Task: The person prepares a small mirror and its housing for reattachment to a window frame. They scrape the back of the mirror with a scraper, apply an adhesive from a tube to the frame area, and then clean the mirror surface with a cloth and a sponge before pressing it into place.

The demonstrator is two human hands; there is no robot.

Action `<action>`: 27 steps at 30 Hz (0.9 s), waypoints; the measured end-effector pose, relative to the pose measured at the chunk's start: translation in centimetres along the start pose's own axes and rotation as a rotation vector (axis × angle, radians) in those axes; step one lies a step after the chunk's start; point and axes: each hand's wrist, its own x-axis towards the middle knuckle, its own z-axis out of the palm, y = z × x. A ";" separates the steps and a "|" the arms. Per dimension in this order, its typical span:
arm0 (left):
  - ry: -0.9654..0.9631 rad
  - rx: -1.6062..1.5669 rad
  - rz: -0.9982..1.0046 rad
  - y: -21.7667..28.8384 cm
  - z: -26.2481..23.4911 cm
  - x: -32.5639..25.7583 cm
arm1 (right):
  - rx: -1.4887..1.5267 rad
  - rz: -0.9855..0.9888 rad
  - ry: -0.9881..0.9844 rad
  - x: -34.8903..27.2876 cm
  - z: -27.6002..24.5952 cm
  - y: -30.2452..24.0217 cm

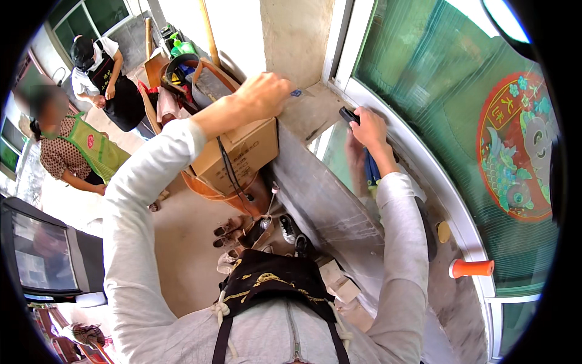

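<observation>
My left hand is closed in a fist above the far end of a grey ledge. A small blue tip pokes out of it; the rest is hidden in the fingers. My right hand grips a short black object beside the window frame, and its kind does not show clearly. Under and beside that hand, a sheet of glass lies on the ledge. Next to my right wrist is a tool with blue-and-yellow handles, partly covered by the forearm.
A sliding window with a round red sticker borders the ledge. An orange-and-white cylinder and a yellow disc lie near its frame. Below my left arm stands a cardboard box on an orange tub. Shoes cover some floor. Two people stand left.
</observation>
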 end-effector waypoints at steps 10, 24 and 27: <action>-0.244 0.003 0.017 -0.1 -1.2 0.1 | 0.003 -0.007 0.019 -0.3 -0.3 -0.4; 0.055 -0.095 0.131 -1.9 0.0 -2.4 | -0.230 -0.066 -0.105 0.4 -1.6 -3.0; -0.063 -0.113 0.082 -2.0 -0.9 -2.4 | -0.256 -0.095 -0.058 0.6 -1.9 -4.0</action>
